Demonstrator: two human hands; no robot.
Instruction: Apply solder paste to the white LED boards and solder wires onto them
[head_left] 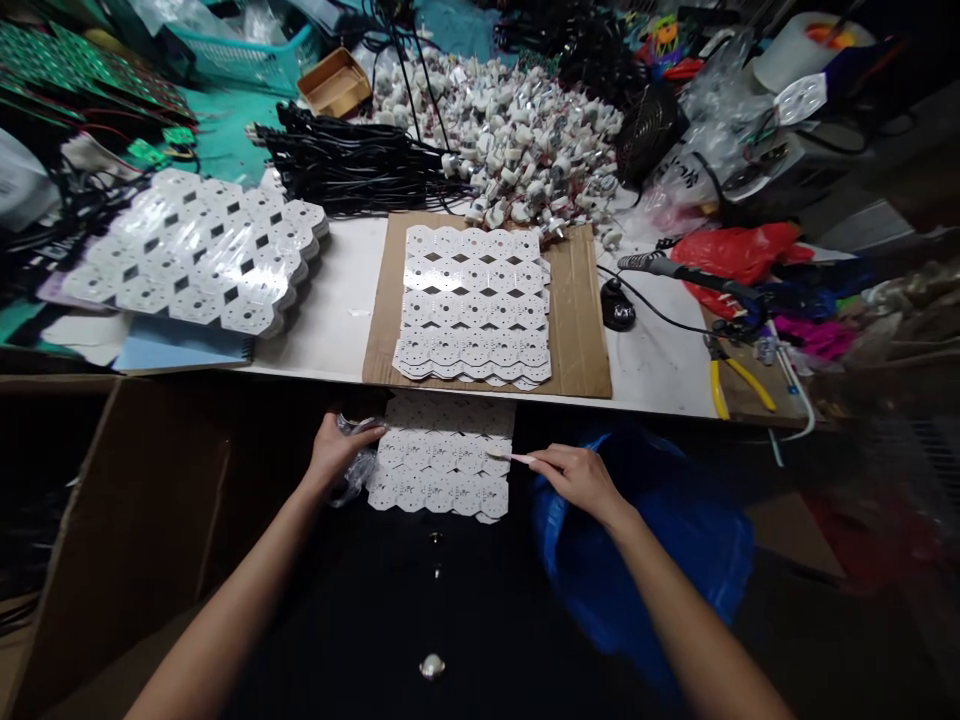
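My right hand [581, 482] pinches a thin brush [520, 458] with a pinkish handle. The brush tip is at the right part of a white circuit board panel [439, 490], which lies over my lap below the table edge. The panel has rows of scalloped, joined boards with small dark marks, and further sheets show under it. My left hand [336, 452] is closed around crumpled clear plastic [355, 476], its thumb at the panel's left edge; the fingers are partly hidden. On the table ahead, a stack of similar white panels [474, 310] rests on brown cardboard [581, 330].
Another panel stack [202, 250] sits left on a blue notebook [180, 345]. Behind are black cables [352, 165] and a heap of small white parts [517, 130]. On the right lie a soldering iron [682, 275] and yellow-handled cutters [739, 380]. A blue bag [637, 550] hangs below.
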